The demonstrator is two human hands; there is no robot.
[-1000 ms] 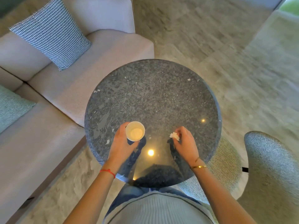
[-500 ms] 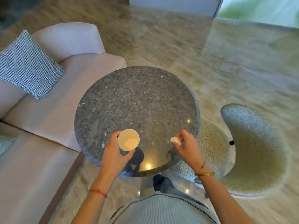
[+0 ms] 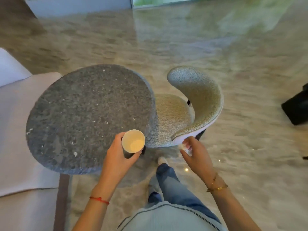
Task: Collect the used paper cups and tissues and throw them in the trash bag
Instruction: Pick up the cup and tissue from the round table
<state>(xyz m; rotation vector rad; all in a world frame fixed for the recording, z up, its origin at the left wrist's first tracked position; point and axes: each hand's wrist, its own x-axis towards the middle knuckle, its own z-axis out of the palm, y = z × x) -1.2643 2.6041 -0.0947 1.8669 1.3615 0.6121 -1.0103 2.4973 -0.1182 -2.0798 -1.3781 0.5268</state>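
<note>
Here, left hand (image 3: 116, 161) holds paper cup (image 3: 133, 141), upright, visibly empty.

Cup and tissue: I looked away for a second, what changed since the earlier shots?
Both hands have lifted off the table and swung right. The left hand still grips the cup; the right hand still pinches the tissue, now by the chair.

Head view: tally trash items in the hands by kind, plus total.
Paper cup: 1, held in the left hand
Crumpled tissue: 1, pinched in the right hand
Total: 2
</note>
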